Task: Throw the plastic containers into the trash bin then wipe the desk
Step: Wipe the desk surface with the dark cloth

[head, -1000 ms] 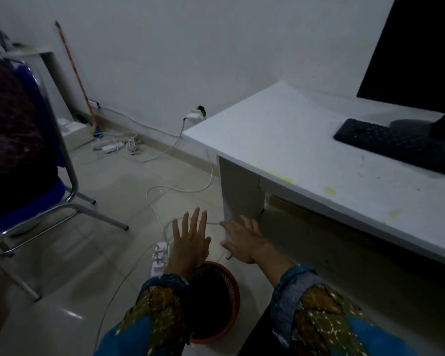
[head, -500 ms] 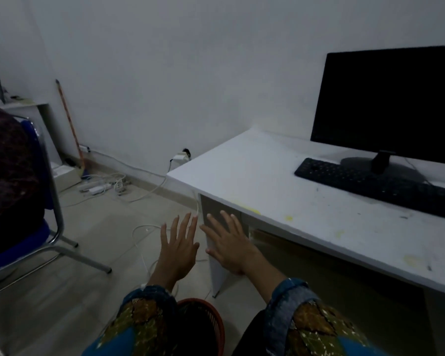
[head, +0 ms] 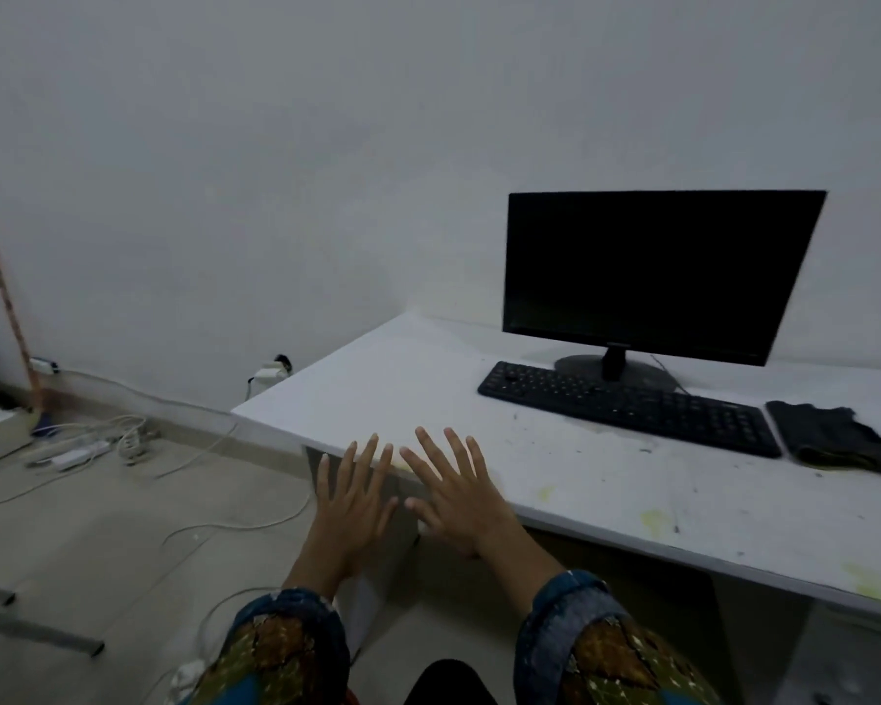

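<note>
— Where is the desk (head: 428, 389)?

— Right in front of me. Its long side runs from the near left corner off to the right.

— And your hands?

— My left hand (head: 354, 506) and right hand (head: 459, 496) are flat, fingers spread, holding nothing, at the desk's front edge by that corner. Open desk top lies between them and the keyboard (head: 626, 407).

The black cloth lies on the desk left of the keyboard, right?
No. In the head view the black cloth lies on the desk right of the keyboard, not left.
</note>
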Motion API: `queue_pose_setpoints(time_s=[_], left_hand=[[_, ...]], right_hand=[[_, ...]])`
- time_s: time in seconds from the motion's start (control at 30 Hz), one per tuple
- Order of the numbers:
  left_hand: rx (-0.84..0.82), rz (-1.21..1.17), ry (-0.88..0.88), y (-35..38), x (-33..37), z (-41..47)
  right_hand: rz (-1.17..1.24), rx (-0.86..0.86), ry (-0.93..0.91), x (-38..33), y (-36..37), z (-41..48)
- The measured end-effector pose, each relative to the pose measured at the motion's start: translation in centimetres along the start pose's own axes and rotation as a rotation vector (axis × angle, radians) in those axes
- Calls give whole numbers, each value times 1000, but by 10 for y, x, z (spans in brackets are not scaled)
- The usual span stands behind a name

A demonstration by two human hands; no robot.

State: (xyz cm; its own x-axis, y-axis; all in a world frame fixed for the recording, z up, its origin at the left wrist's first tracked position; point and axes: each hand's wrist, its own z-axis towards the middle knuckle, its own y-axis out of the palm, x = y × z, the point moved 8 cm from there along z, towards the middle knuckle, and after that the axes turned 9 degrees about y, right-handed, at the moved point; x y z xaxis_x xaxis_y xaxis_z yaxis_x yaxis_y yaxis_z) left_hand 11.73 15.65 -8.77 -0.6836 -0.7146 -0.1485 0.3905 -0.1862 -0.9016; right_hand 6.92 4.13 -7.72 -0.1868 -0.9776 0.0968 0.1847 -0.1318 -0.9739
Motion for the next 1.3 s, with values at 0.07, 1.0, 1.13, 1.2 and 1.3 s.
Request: queue_pose_setpoints(time_s=[0.07,1.0,1.13,1.2,1.3], left_hand=[[4,-34,33,-3,18,8],[-163,-276,401,-33,256,107],[-265,-399,362,-35,289,112],[-292,-433,365,-36,303,119],[-317,-456,397,-37,322,133]], right_hand=[[12,5,51,19,-4,-8],[86,19,542,266,-33,-129],[66,-7,627,296,-35,-144],[63,-17,680,310,-35,-147],[72,-29,738,331,-31,-153]])
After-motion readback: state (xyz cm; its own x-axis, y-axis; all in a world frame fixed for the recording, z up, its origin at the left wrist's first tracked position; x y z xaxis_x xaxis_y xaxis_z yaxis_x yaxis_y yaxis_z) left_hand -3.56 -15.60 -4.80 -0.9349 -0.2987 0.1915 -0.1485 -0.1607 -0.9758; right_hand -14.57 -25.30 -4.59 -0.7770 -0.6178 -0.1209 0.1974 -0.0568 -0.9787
